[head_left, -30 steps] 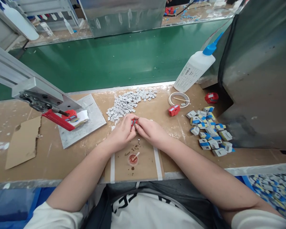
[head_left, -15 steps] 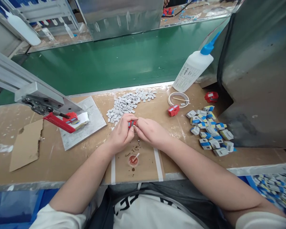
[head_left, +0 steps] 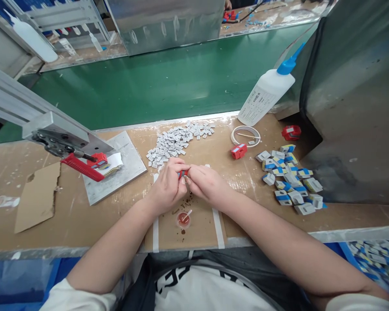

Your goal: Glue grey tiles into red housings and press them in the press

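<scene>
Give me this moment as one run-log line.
left hand: holding red block | right hand: touching same block | near side: cup with stick | far side: grey tiles

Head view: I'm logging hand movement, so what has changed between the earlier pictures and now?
The left hand and right hand have moved slightly toward the person, nearer the small cup, with the red piece still between them. Nothing was visibly let go. The gray tiles and white bottle stayed put.
</scene>
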Action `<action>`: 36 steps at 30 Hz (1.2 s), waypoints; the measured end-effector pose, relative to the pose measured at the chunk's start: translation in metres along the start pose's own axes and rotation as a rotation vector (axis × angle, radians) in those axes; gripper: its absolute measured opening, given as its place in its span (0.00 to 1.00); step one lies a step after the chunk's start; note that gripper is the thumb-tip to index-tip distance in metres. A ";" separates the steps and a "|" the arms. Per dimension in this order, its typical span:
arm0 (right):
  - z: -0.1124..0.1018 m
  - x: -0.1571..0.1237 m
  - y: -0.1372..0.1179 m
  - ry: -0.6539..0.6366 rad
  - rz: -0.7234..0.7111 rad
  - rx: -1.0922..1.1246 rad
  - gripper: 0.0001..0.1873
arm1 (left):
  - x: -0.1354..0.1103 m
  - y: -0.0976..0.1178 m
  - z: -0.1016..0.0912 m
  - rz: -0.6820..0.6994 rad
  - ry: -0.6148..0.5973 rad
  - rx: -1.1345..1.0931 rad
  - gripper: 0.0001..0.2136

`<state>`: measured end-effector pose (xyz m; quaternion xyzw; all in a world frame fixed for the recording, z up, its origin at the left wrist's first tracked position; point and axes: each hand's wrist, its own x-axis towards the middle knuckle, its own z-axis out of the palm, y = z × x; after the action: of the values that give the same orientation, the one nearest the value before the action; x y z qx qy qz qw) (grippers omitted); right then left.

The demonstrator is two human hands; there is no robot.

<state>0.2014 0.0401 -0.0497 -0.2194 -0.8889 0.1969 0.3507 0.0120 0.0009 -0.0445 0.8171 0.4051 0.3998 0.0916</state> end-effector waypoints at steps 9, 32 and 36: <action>0.000 0.004 0.005 -0.030 0.135 0.201 0.14 | -0.001 -0.004 0.000 -0.048 0.002 0.054 0.16; 0.004 0.001 0.010 -0.153 0.089 -0.134 0.08 | 0.001 -0.004 -0.008 -0.333 -0.203 -0.243 0.14; 0.010 0.000 0.009 -0.198 0.243 -0.013 0.08 | 0.001 -0.001 -0.007 -0.415 -0.239 -0.238 0.14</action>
<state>0.1969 0.0453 -0.0606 -0.3074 -0.8872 0.2528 0.2335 0.0068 0.0015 -0.0397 0.7413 0.5004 0.3182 0.3143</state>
